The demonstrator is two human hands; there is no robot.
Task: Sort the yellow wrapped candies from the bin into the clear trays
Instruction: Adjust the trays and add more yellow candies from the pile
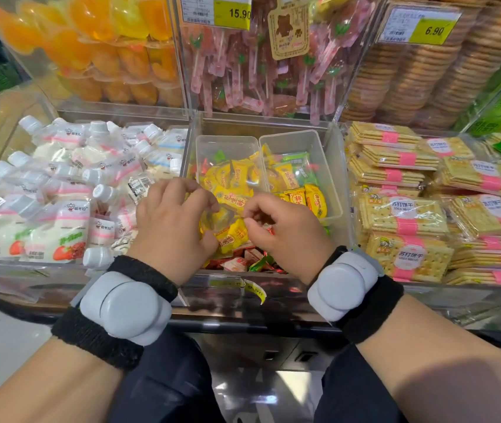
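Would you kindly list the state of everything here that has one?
left hand: grips several yellow candies.
right hand: pinches one candy's wrapper edge.
left tray: partly filled, mostly yellow.
right tray: partly filled, yellow and green wrappers.
bin: red and green candies loose in front.

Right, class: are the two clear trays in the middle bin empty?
No, both the left tray and the right tray hold yellow wrapped candies.
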